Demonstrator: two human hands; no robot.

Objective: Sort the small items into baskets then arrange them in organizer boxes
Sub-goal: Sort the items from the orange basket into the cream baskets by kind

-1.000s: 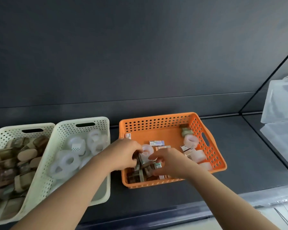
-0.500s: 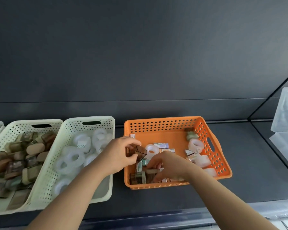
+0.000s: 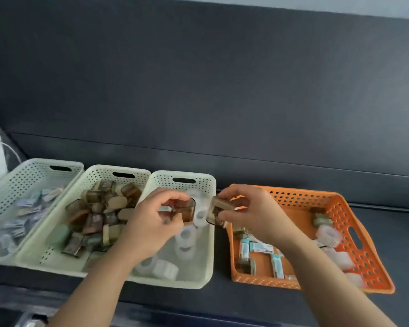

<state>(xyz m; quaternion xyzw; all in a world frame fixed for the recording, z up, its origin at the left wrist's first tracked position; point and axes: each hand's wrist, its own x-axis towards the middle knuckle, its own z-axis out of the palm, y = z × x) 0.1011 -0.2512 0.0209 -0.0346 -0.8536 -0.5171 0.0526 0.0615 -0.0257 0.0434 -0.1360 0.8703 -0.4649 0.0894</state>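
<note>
In left hand (image 3: 151, 224), brown case (image 3: 186, 210); in right hand (image 3: 254, 214), tan case (image 3: 219, 208)

Both my bare forearms reach in from the bottom edge, angled inward so the hands nearly meet. My left hand (image 3: 156, 218) is held up with the knuckles on top, its fingers curled and pinching a small brown box (image 3: 186, 210) at the fingertips. My right hand (image 3: 250, 212) hangs just beside it (at about the same height), its back toward me, fingers and thumb curled round a second brown box (image 3: 219, 208). The two hands are close, not touching.
</note>
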